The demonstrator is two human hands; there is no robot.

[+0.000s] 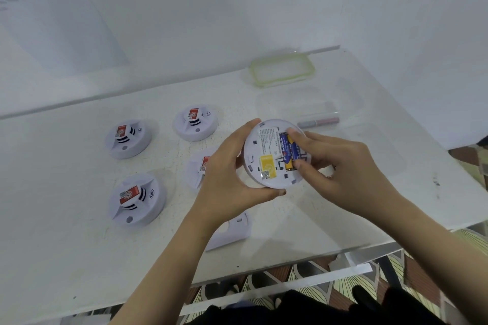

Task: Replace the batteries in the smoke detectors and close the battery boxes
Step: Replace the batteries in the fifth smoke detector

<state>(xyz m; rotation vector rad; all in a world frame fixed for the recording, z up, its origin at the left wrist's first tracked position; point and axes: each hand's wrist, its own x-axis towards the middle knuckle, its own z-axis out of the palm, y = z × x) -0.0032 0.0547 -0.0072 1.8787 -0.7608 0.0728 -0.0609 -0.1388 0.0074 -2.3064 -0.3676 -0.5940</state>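
My left hand [228, 169] grips a round white smoke detector [266, 163] by its left rim and holds it above the table with its back facing me. The open battery bay shows blue-and-yellow batteries [287, 152]. With my right hand [340, 166] I hold the detector's right side, and its thumb and forefinger press on the batteries. A detached white back cover [232, 232] lies on the table under my left forearm.
Three smoke detectors [128, 138] [196, 123] [137, 199] lie on the white table [79, 245], and a fourth detector [196, 170] is partly hidden by my left hand. A clear box with pink and grey batteries [318, 122] sits behind the held detector. A green-rimmed lid [282, 70] lies at the back.
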